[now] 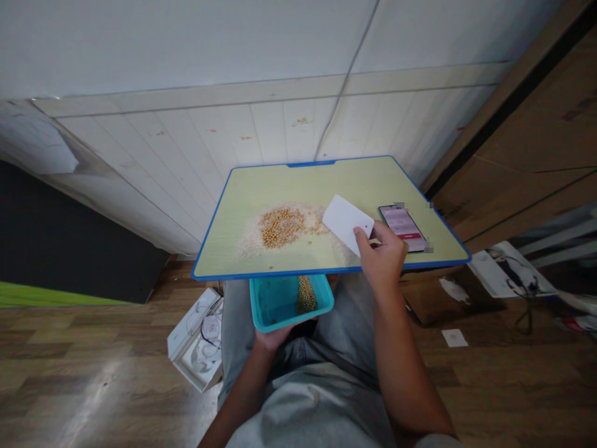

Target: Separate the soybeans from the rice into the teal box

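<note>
My right hand pinches a white plastic card above the right part of a yellow-green board with a blue rim. Left of the card, yellow soybeans lie in a heap mixed with pale rice-like grains. Below the board's near edge, my left hand holds a turquoise plastic tub from underneath, and most of its fingers are hidden. Greenish-yellow beans are gathered at the tub's right side.
A smartphone with a lit screen lies at the board's right. A white panelled wall stands behind it. An open white box with a cable is on the floor at left. Large cardboard boxes stand at right.
</note>
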Demonstrator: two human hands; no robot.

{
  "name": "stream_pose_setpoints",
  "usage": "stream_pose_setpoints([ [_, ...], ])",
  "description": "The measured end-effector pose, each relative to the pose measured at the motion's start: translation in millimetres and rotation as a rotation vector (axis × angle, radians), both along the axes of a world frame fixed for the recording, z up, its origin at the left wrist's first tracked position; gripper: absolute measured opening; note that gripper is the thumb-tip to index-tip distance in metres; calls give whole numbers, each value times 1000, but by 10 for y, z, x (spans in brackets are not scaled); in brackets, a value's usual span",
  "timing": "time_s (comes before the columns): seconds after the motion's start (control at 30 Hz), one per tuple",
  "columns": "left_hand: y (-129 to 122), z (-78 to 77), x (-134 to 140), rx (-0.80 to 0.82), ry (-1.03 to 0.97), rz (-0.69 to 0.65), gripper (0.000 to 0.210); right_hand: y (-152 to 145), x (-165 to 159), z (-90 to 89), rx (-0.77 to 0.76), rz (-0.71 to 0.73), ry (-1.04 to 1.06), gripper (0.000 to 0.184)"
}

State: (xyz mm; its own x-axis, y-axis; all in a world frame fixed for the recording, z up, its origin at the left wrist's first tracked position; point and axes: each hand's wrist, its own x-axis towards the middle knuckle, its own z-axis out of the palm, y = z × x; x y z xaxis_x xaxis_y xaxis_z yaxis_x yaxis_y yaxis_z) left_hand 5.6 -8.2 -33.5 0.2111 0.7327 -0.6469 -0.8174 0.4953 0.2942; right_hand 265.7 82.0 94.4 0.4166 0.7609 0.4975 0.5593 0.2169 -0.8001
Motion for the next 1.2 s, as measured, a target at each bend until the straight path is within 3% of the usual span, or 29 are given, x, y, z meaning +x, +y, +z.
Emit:
stream_pose_setpoints([
  [0.23,36,-57,-71,58,-122,82,83,-17,-30,18,-23,42,21,24],
  [0.63,52,77,-62,45,-96,68,78,-80,-57,55,-19,88,1,23],
  [0.9,42,46,-57,31,-90,79,84,-101,-83,22,-48,171,16,26],
  [1.07,43,62,-50,1,-135,92,83,-110,-79,13,-17,136,10,26],
  [1.2,37,-27,-72,18,-144,111,83,-109,-74,-13,-37,177,2,26],
])
